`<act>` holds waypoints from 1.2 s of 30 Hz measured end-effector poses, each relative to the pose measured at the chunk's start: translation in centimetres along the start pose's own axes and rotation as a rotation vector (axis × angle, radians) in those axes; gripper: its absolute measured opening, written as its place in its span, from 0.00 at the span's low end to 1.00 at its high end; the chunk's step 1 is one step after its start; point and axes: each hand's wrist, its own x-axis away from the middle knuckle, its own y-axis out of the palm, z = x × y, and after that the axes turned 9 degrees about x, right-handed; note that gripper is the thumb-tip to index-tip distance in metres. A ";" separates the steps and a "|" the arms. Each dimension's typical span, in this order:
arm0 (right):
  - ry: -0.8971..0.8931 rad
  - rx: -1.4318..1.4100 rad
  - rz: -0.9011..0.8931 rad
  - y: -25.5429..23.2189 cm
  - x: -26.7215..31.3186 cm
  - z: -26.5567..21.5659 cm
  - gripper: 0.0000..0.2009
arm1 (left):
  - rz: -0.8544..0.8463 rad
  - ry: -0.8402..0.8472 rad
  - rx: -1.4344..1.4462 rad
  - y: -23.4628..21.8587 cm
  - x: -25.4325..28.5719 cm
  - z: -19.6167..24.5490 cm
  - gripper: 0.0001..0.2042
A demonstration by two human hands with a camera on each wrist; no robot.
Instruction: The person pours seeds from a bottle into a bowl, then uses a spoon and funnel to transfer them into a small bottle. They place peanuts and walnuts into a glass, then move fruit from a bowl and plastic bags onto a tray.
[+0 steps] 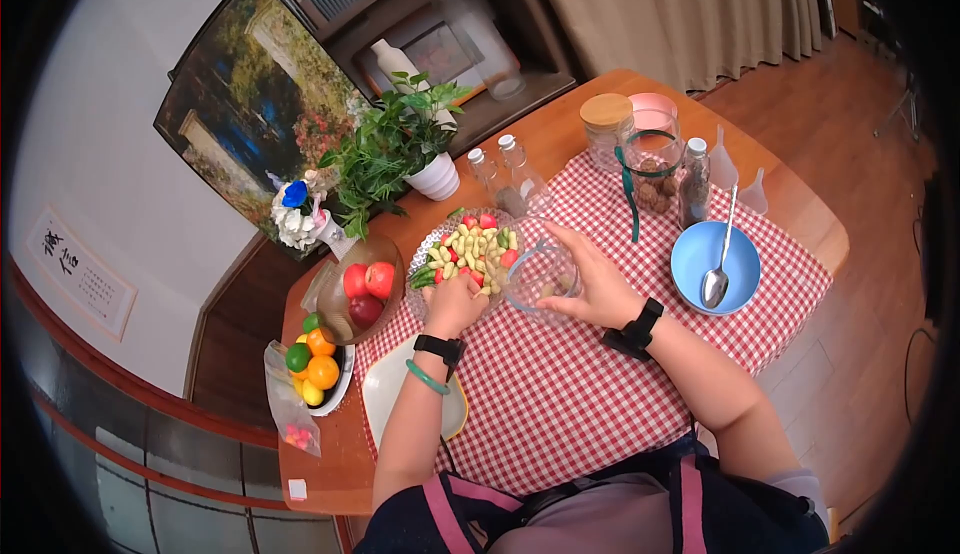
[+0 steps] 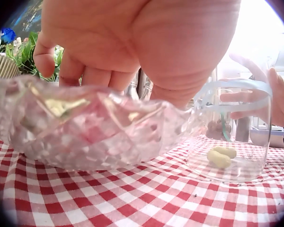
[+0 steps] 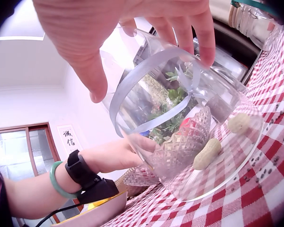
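Observation:
My left hand (image 1: 457, 304) reaches down into a cut-glass bowl (image 2: 99, 137) heaped with peanuts (image 1: 465, 244), red pieces and green pieces. Its fingertips are hidden behind the rim in the left wrist view, so I cannot tell whether they pinch a peanut. To the right, a clear glass jar (image 3: 180, 165) with a pale blue ribbon (image 3: 156, 120) stands on the checked cloth beside the bowl. Two peanuts (image 3: 208, 153) lie on its bottom. My right hand (image 1: 600, 284) holds the jar near its top from the right, thumb on the near side and fingers on the far side.
A blue bowl (image 1: 690, 264) with a spoon (image 1: 716, 279) stands right. Behind are a jar of walnuts (image 1: 655, 189), small bottles (image 1: 695, 184) and a potted plant (image 1: 433, 176). A brown fruit bowl (image 1: 345, 329), citrus fruit (image 1: 321, 371) and a white tray (image 1: 385, 384) are left.

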 end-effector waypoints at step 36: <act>0.005 -0.009 -0.001 0.0 -0.1 -0.1 0.45 | -0.059 0.088 0.224 0.5 -1.1 1.2 0.10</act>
